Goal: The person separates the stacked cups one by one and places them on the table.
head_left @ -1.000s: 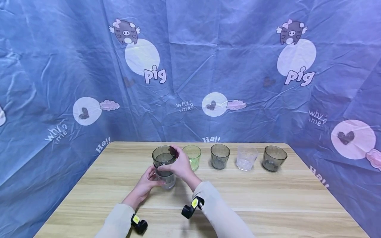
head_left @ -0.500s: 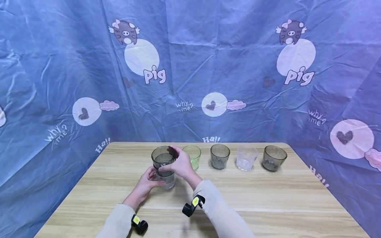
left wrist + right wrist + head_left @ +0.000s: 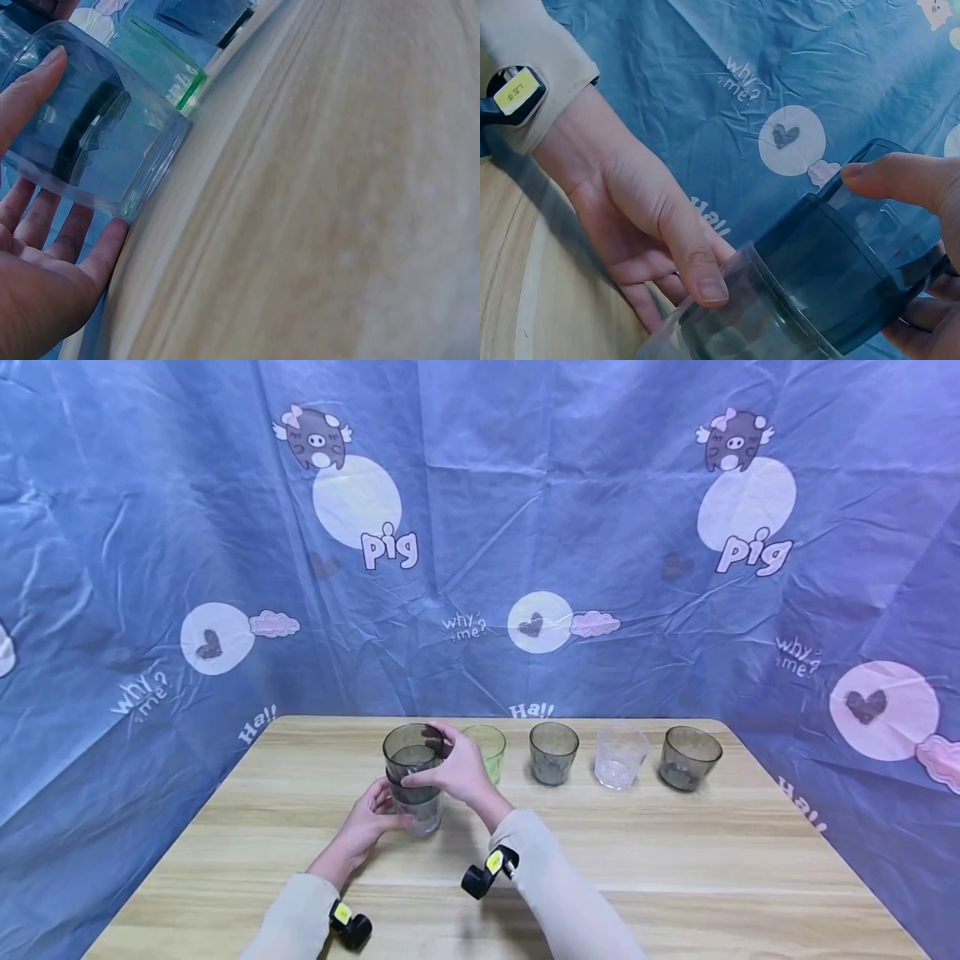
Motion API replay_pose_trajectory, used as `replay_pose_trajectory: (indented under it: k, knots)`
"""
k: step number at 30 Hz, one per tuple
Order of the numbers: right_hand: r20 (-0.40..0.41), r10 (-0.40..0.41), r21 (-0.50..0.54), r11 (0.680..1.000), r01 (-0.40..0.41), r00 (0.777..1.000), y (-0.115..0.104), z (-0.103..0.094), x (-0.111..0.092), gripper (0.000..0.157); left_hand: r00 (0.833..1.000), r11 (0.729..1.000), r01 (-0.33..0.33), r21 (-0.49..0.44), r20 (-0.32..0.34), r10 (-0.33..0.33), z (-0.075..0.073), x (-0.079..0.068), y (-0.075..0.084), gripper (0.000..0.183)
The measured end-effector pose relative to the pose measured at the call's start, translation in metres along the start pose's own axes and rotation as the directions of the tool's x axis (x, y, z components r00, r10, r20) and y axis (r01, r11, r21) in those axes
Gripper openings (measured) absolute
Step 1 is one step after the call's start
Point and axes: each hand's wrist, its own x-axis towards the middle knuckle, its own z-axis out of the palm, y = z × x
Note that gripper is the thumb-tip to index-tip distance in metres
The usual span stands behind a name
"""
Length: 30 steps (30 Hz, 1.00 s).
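Note:
Three tumblers stand stacked at the left of the table in the head view. Lowest is a clear tumbler (image 3: 424, 823), its base on the tabletop, and my left hand (image 3: 363, 828) holds it with thumb and fingers on opposite sides. Inside it sits a dark grey tumbler (image 3: 821, 274), partly showing above the clear rim. My right hand (image 3: 461, 770) grips another grey tumbler (image 3: 881, 225) at the top, thumb on the near side. That top one's lower part is nested in the middle tumbler. The right fingers behind the glass are partly hidden.
Along the table's back stand, left to right, a green tumbler (image 3: 491, 752), a grey tumbler (image 3: 553, 756), a clear tumbler (image 3: 619, 764) and another grey tumbler (image 3: 688, 760). The green one is close behind my right hand. A blue printed cloth (image 3: 465, 527) hangs beyond the wooden table (image 3: 675, 877).
My right hand and the top grey tumbler have risen very slightly. The left hand and the clear tumbler have stayed in place, as has the back row.

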Motion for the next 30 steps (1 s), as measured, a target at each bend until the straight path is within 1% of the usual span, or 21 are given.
replay_pose_trajectory:
  k: [7, 10, 11, 17, 18, 22, 26, 30]
  knots:
    - [0.013, 0.02, 0.084, 0.996, -0.021, 1.0, -0.003, -0.004, 0.001, 0.089, 1.0, 1.0, 0.002, 0.002, -0.003, -0.002, -0.001, -0.001, -0.002, 0.082]
    - [0.014, 0.007, 0.115, 0.993, -0.008, 1.0, -0.007, -0.006, 0.001, 0.088, 1.0, 1.0, -0.001, -0.002, -0.003, 0.001, 0.0, 0.0, -0.002, 0.08]
    - [0.017, 0.0, 0.125, 0.992, -0.002, 1.0, -0.012, -0.008, -0.001, 0.087, 1.0, 1.0, -0.002, -0.005, -0.004, 0.002, 0.0, 0.0, -0.003, 0.08]
    - [0.03, -0.015, 0.181, 0.983, 0.009, 0.999, -0.016, -0.014, 0.001, 0.086, 1.0, 1.0, 0.0, 0.001, -0.005, 0.0, -0.001, 0.001, -0.003, 0.078]
    - [0.03, -0.015, 0.19, 0.982, 0.009, 0.999, -0.012, -0.014, 0.003, 0.087, 1.0, 1.0, 0.0, 0.001, -0.004, 0.0, -0.001, 0.001, -0.002, 0.078]
    - [0.035, -0.03, 0.215, 0.976, 0.022, 0.999, -0.017, -0.017, 0.002, 0.088, 1.0, 1.0, 0.002, -0.001, -0.002, -0.002, 0.0, 0.001, -0.001, 0.077]
    - [0.045, -0.062, 0.239, 0.97, 0.049, 0.997, -0.023, -0.021, 0.002, 0.089, 1.0, 1.0, 0.001, -0.001, -0.007, -0.001, 0.0, 0.001, -0.002, 0.077]
    - [0.044, -0.084, 0.239, 0.968, 0.072, 0.995, -0.03, -0.025, 0.002, 0.09, 1.0, 1.0, -0.004, -0.003, -0.015, 0.004, 0.0, 0.001, -0.003, 0.077]
